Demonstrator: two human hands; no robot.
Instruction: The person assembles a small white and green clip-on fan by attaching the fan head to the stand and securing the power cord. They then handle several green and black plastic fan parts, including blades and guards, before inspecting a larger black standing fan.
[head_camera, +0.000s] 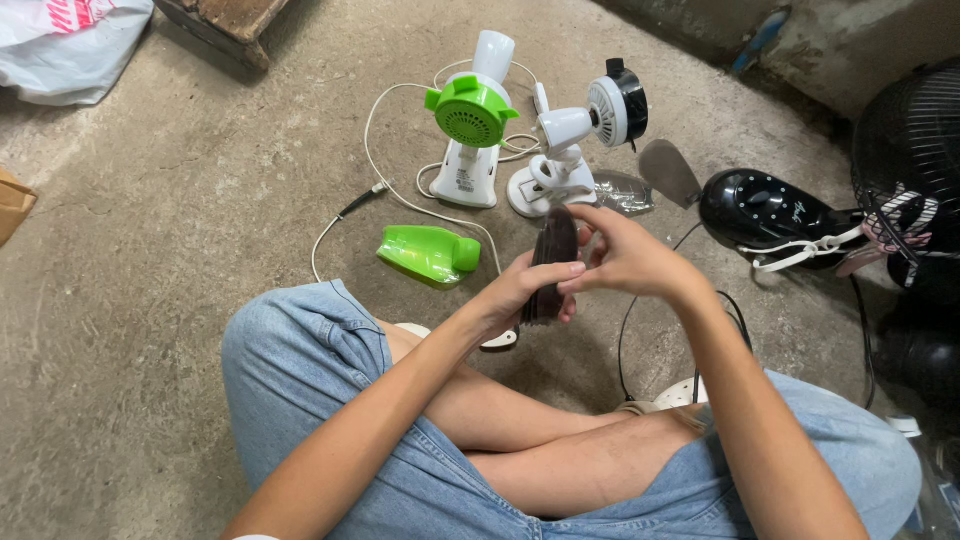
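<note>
Gripping a dark fan blade (553, 262) with left hand (520, 292) and right hand (625, 258), above crossed legs; blade's lower edge hiding behind fingers. Sitting beyond on open concrete floor (180, 220): green-and-white fan motor (470, 115).

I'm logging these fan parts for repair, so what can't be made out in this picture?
Head view:
- Dark part: the left hand and right hand cover its edges.
- Black fan: cut off by the right edge.
- White bag: cut off by the top edge.

White plastic bag (70, 45) with pink print, top left corner; cardboard box edge (14, 203) at left
</note>
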